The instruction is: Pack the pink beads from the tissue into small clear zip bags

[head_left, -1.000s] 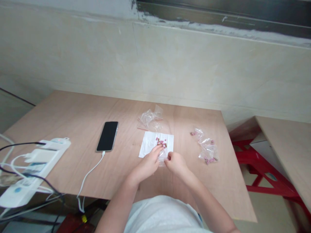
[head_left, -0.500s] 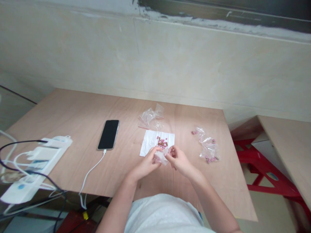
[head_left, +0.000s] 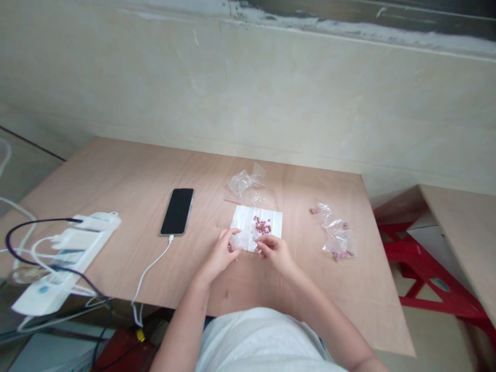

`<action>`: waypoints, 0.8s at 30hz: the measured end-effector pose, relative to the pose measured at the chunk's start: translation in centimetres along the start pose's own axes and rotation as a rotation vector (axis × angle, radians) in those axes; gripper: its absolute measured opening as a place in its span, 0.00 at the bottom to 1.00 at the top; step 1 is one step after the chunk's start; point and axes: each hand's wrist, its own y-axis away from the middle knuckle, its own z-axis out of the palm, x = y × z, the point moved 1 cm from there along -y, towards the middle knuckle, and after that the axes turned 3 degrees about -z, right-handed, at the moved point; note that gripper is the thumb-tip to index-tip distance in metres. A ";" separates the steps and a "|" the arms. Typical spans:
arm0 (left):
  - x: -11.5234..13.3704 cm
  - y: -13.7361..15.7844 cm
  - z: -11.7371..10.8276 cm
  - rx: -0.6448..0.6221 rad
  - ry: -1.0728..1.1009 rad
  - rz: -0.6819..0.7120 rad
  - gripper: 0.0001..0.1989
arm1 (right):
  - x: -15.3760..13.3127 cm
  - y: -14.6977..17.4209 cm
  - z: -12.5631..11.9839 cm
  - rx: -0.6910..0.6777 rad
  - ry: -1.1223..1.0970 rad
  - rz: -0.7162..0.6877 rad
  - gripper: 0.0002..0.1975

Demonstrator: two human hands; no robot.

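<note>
A small clear plastic bag (head_left: 245,240) lies low over the front of a white paper sheet (head_left: 241,214). My left hand (head_left: 222,253) has fingers and thumb closed on the bag's left end. At its right end, my right hand (head_left: 275,252) is pinched with the fingertips down by the sheet; what is between them is too small to make out. Just beyond the right fingertips, a pile of small pink and brown-gold beads (head_left: 263,226) rests on the paper.
Crumpled clear bags (head_left: 244,183) lie behind the sheet. On the right are clear bags with pink beads (head_left: 338,240). A phone (head_left: 177,212) with a white cable is at left, near a loaded power strip (head_left: 85,248). A red stool (head_left: 422,268) stands beyond the table's right edge.
My hands have moved apart: the left shifted left with the bag, and the right tipped its fingertips toward the paper. The bag now lies flatter over the sheet. The view shifted slightly.
</note>
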 end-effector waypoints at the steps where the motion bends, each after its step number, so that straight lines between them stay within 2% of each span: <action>1: -0.2 -0.1 -0.1 0.009 -0.007 0.005 0.20 | 0.4 -0.4 -0.1 -0.008 -0.052 0.033 0.15; 4: -0.6 -0.3 -0.5 0.017 -0.034 0.026 0.21 | 1.6 -1.2 -0.3 -0.026 -0.159 0.123 0.17; 11: -0.2 -0.3 -1.0 -0.013 -0.072 0.051 0.24 | 2.7 -1.9 -0.5 -0.066 -0.267 0.148 0.19; 24: 1.4 -0.1 -1.8 -0.063 0.144 -0.028 0.31 | 3.5 -2.9 -1.1 -0.145 -0.303 0.197 0.19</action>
